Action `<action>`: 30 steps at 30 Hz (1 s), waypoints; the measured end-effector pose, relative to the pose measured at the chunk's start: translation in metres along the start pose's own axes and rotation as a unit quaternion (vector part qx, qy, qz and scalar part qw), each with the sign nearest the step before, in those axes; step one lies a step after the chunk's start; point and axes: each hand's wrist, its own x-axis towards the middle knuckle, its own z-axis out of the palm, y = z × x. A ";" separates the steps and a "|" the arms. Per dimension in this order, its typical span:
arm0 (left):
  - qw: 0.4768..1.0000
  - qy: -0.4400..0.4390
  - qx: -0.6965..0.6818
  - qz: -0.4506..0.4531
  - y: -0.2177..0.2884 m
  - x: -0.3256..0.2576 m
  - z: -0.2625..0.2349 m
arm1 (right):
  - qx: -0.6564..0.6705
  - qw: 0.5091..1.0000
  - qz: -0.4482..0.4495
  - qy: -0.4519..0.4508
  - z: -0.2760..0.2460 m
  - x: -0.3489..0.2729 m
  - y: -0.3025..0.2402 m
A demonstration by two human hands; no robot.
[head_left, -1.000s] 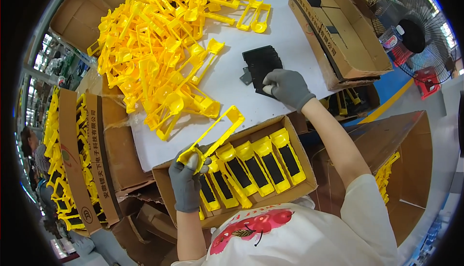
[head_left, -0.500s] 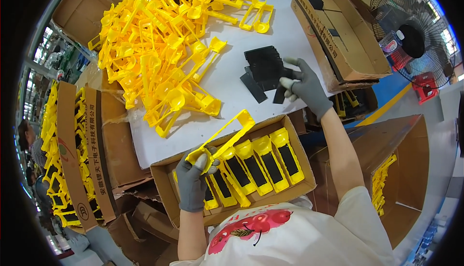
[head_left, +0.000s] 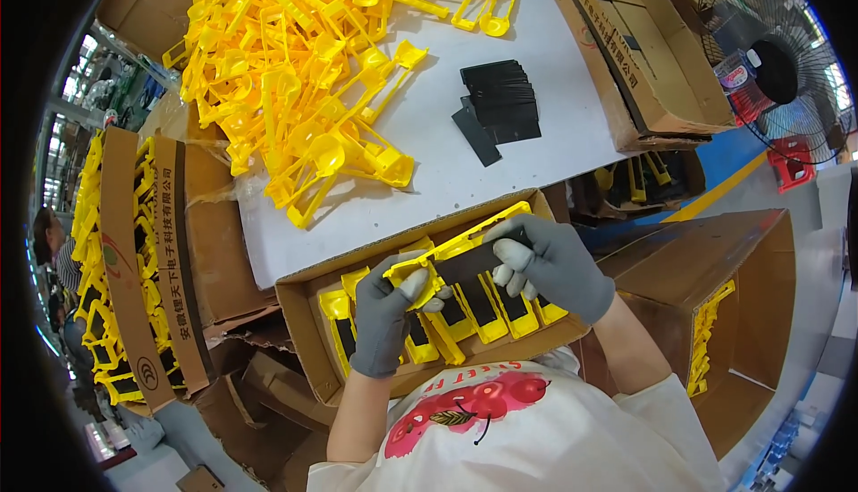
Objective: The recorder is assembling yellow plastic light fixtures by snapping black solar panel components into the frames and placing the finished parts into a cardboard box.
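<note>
Both hands wear grey gloves and are held over an open cardboard box (head_left: pixel 308 349). My left hand (head_left: pixel 386 309) is closed on one end of a yellow plastic frame (head_left: pixel 413 269). In my right hand (head_left: pixel 559 264) is a thin black rectangular strip (head_left: pixel 466 265), pinched at its right end and lying against the frame. Below them in the box, several yellow frames with black strips (head_left: pixel 483 311) stand in a row, partly hidden by my hands. A fanned stack of black strips (head_left: pixel 505 103) lies on the white table beyond.
A large heap of yellow frames (head_left: pixel 295 72) covers the table's left side. An open carton (head_left: pixel 661 90) is at the back right, near a fan (head_left: pixel 773 72). Cartons of yellow frames stand at the left (head_left: pixel 134 269) and right (head_left: pixel 742 331).
My right hand has come back from the stack toward me with a black strip and brought it to the frame in my left hand. The view has shifted slightly.
</note>
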 end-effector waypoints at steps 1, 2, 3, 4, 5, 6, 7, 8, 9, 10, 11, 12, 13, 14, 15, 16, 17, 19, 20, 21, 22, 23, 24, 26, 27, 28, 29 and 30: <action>1.000 0.002 0.000 0.000 -0.001 -0.001 -0.001 | 0.000 1.000 0.001 -0.002 0.001 0.000 0.001; 1.000 -0.005 0.000 0.000 -0.002 0.000 -0.001 | -0.025 0.999 -0.009 0.020 0.001 0.000 0.002; 1.000 -0.011 0.001 0.000 -0.003 0.000 -0.001 | -0.050 0.998 -0.019 0.041 0.001 0.000 0.003; 1.000 -0.012 0.000 -0.001 -0.004 0.000 -0.001 | -0.050 0.998 -0.017 0.042 0.002 0.000 0.004; 1.000 -0.011 -0.001 0.000 -0.004 0.000 -0.001 | -0.071 0.996 -0.033 0.048 0.002 0.000 0.006; 1.000 -0.009 -0.003 0.000 -0.005 0.000 -0.001 | -0.092 0.993 -0.050 0.054 0.003 0.001 0.007; 1.000 -0.009 -0.003 -0.001 -0.006 0.000 -0.001 | -0.092 0.993 -0.049 0.053 0.004 0.000 0.007; 1.000 -0.019 -0.007 -0.005 -0.006 -0.001 -0.002 | -0.116 0.990 -0.051 0.057 0.005 0.000 0.007; 0.999 -0.029 -0.012 -0.010 -0.007 -0.001 -0.004 | -0.141 0.987 -0.054 0.062 0.006 -0.001 0.007; 0.999 -0.029 -0.011 -0.011 -0.008 -0.001 -0.006 | -0.140 0.987 -0.053 0.062 0.009 0.001 0.014; 0.999 -0.035 -0.016 -0.010 -0.009 0.000 -0.007 | -0.213 0.964 -0.123 0.099 0.011 0.004 0.025; 0.999 -0.041 -0.021 -0.010 -0.009 0.001 -0.008 | -0.284 0.930 -0.191 0.135 0.013 0.006 0.031; 0.999 -0.042 -0.020 -0.012 -0.008 0.000 -0.005 | -0.283 0.930 -0.189 0.136 0.011 0.006 0.031; 0.999 -0.033 -0.010 -0.020 -0.005 -0.001 0.000 | -0.303 0.927 -0.182 0.126 0.009 0.006 0.027; 0.999 -0.023 0.001 -0.028 -0.005 -0.002 0.003 | -0.323 0.923 -0.175 0.117 0.007 0.006 0.025; 0.999 -0.025 0.002 -0.031 -0.008 -0.002 0.002 | -0.322 0.923 -0.173 0.119 0.007 0.007 0.026; 0.999 -0.018 0.013 -0.033 -0.013 0.000 0.001 | -0.351 0.913 -0.174 0.112 0.006 0.009 0.027; 0.999 -0.015 0.026 -0.036 -0.019 0.000 0.001 | -0.379 0.903 -0.174 0.108 0.008 0.009 0.027; 0.999 0.003 0.043 -0.026 -0.021 0.001 0.000 | -0.443 0.871 -0.168 0.132 0.011 0.008 0.027; 0.998 0.020 0.060 -0.016 -0.022 0.001 0.002 | -0.504 0.834 -0.161 0.155 0.013 0.007 0.027; 0.999 0.020 0.032 -0.025 -0.015 -0.002 0.005 | -0.474 0.848 -0.158 0.177 0.013 0.001 0.017; 0.999 0.018 0.032 -0.027 -0.015 -0.001 0.004 | -0.470 0.832 -0.186 0.229 0.009 0.000 0.019; 0.998 0.015 0.040 -0.039 -0.012 -0.003 -0.001 | -0.464 0.813 -0.216 0.278 0.004 -0.001 0.020; 0.997 -0.001 0.062 -0.051 -0.010 -0.003 -0.002 | -0.426 0.814 -0.297 0.259 -0.010 -0.001 0.025; 0.997 -0.007 0.063 -0.054 -0.009 -0.002 0.000 | -0.402 0.826 -0.320 0.233 -0.015 0.001 0.030; 0.993 -0.035 0.088 -0.065 -0.008 -0.001 0.000 | -0.337 0.912 -0.193 0.132 -0.018 -0.007 0.033; 0.990 -0.055 0.112 -0.072 -0.006 -0.003 0.000 | -0.311 0.935 -0.148 0.081 -0.020 -0.011 0.040; 0.986 -0.083 0.127 -0.072 -0.006 -0.002 0.000 | -0.286 0.953 -0.100 0.032 -0.023 -0.013 0.052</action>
